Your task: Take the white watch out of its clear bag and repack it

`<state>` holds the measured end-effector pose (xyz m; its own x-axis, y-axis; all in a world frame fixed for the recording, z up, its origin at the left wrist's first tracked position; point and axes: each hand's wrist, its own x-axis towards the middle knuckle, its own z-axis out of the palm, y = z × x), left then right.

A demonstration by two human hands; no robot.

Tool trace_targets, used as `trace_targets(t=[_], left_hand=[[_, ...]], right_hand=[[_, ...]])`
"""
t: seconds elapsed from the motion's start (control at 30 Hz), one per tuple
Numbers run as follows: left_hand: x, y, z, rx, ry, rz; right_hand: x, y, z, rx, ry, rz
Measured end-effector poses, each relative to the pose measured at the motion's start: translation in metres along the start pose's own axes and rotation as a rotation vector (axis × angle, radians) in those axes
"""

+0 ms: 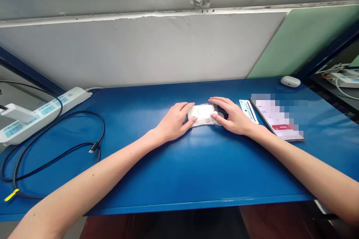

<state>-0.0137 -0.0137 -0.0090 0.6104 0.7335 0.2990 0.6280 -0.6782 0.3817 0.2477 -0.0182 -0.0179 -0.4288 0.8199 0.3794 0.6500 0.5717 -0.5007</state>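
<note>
A small flat dark package with a white printed label (202,114) lies on the blue table, between my two hands. My left hand (177,121) grips its left end, with the thumb along the near edge and the fingers at the far edge. At the other end, my right hand (234,116) holds it the same way, thumb on the label's lower right and fingers at the far corner. Both hands are partly curled around the ends and hide them. The label's print is too small to read.
To the right lie a white-and-blue card (248,111) and a phone (283,125) with a lit, partly blurred screen. A white earbud case (290,81) sits at the back right. On the left are a white power strip (46,110) and a coiled black cable (97,145).
</note>
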Motion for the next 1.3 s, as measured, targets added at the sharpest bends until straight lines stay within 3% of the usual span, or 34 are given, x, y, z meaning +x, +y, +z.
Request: trace_targets(t=[0.13, 0.37, 0.87, 1.3], left_hand=[[0.000, -0.001, 0.000, 0.005, -0.002, -0.002], [0.000, 0.000, -0.002, 0.024, -0.014, 0.015], [0.002, 0.002, -0.006, 0.016, -0.043, 0.027], [0.005, -0.010, -0.018, -0.124, -0.151, 0.028]], right_hand=[[-0.001, -0.002, 0.000, -0.017, -0.114, -0.061], [0.000, -0.003, -0.003, -0.049, -0.174, -0.048], [-0.002, -0.007, -0.009, -0.112, -0.229, -0.085], [-0.006, 0.002, -0.018, -0.134, -0.266, -0.050]])
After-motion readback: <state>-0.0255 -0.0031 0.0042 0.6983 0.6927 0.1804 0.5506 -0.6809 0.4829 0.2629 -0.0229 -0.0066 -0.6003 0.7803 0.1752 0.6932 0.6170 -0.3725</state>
